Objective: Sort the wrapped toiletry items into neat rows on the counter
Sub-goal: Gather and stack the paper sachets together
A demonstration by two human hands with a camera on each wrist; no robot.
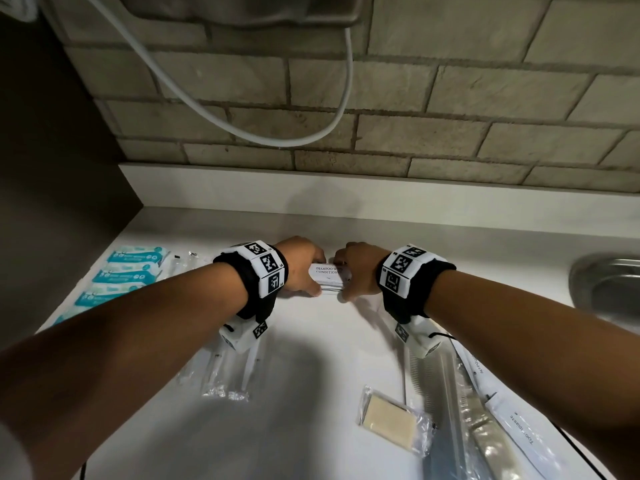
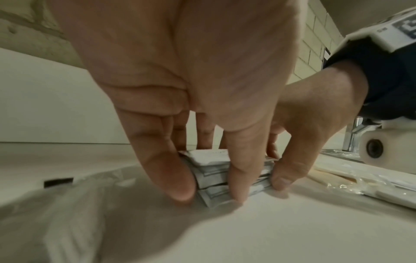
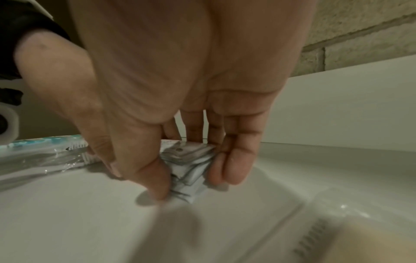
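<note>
— Shampoo sachets (image 1: 329, 277): where do they sit?

— At twelve o'clock on the white counter (image 1: 322, 358), a small stack of them lying flat, with both my hands around it.

— How is your left hand (image 1: 299, 268) set?

— At the nine o'clock end, thumb (image 2: 178, 179) and fingers curled down, pinching the stack's edge; fingertips touch the counter.

— And the right hand (image 1: 358, 270)?

— At the three o'clock end, thumb (image 3: 155, 179) on the near side, fingers (image 3: 231, 167) on the far side, gripping the same stack.

— What else do you see?

— Blue wet-wipe packs (image 1: 128, 275) at ten o'clock, wrapped toothbrushes (image 1: 228, 372) at seven, a wrapped soap bar (image 1: 389, 419) at five, a comb (image 1: 433, 382) and toothpaste sachets (image 1: 519, 431) at four, a steel sink (image 1: 609, 285) at three.
</note>
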